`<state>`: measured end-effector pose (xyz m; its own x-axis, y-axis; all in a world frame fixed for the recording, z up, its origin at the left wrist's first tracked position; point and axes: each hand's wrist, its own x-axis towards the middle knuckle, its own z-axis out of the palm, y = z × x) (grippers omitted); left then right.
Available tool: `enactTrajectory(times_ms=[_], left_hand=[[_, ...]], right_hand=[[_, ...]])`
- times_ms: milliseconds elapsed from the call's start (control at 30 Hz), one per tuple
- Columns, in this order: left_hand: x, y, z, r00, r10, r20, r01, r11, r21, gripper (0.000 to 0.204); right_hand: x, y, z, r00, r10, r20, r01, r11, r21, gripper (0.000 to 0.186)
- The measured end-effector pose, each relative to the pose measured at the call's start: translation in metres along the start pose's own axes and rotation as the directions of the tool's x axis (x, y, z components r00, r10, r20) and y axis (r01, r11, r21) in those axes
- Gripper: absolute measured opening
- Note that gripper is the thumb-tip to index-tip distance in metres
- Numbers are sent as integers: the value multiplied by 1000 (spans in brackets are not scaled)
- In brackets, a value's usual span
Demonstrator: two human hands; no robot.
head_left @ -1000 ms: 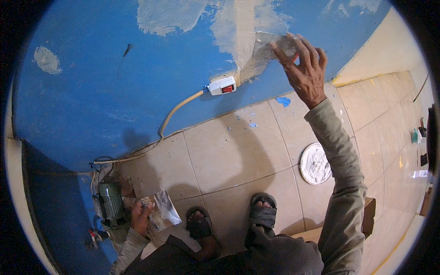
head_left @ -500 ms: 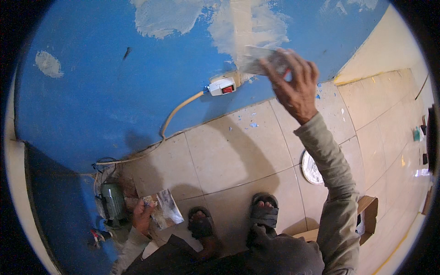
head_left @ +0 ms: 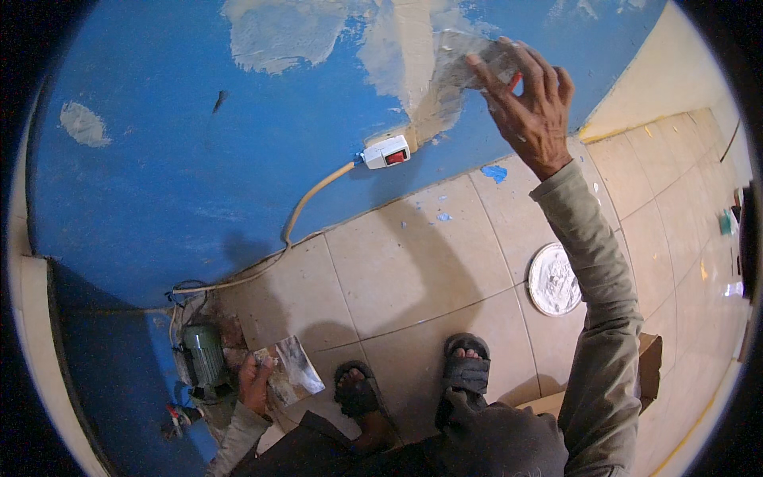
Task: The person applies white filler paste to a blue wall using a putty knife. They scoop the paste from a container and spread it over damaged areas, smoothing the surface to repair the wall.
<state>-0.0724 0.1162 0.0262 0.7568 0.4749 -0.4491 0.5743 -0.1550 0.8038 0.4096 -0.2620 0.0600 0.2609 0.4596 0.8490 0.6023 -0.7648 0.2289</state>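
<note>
My right hand (head_left: 534, 107) is closed around a wide putty knife (head_left: 462, 57), with a bit of red showing by the fingers. Its thin blade lies against the blue wall (head_left: 159, 199), over greyish-white filler (head_left: 409, 60) that runs down to a white switch box (head_left: 387, 152) with a red rocker. Low on the left, my left hand (head_left: 253, 381) grips a flat metal filling blade (head_left: 298, 367). Filler is smeared on the part near the fingers, and the outer part shines. The handles of both tools are mostly hidden.
A beige cable (head_left: 312, 193) runs from the switch box down to the floor, towards a green electric motor (head_left: 205, 355). On the tiles are a round tub or lid of white filler (head_left: 554, 280) and blue paint flakes (head_left: 494, 172). A cardboard box (head_left: 650, 370) stands beyond my right arm.
My right hand and its putty knife have moved up and to the right along the wall. Filler shows below the blade where the hand was. My left hand keeps its hold.
</note>
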Motion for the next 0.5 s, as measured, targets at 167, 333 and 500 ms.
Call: enactTrajectory(times_ms=[167, 333, 500], left_hand=[[3, 2, 5, 1000, 10, 12, -8, 993, -114, 29], [0, 7, 6, 999, -30, 32, 34, 989, -142, 31], [3, -9, 1, 999, -46, 16, 48, 987, -155, 32]], right_hand=[[-22, 28, -7, 992, 126, -6, -126, 991, -48, 61], [-42, 27, -28, 915, 401, -48, -398, 915, 71, 73], [35, -14, -28, 898, 426, -106, -399, 893, 209, 58]])
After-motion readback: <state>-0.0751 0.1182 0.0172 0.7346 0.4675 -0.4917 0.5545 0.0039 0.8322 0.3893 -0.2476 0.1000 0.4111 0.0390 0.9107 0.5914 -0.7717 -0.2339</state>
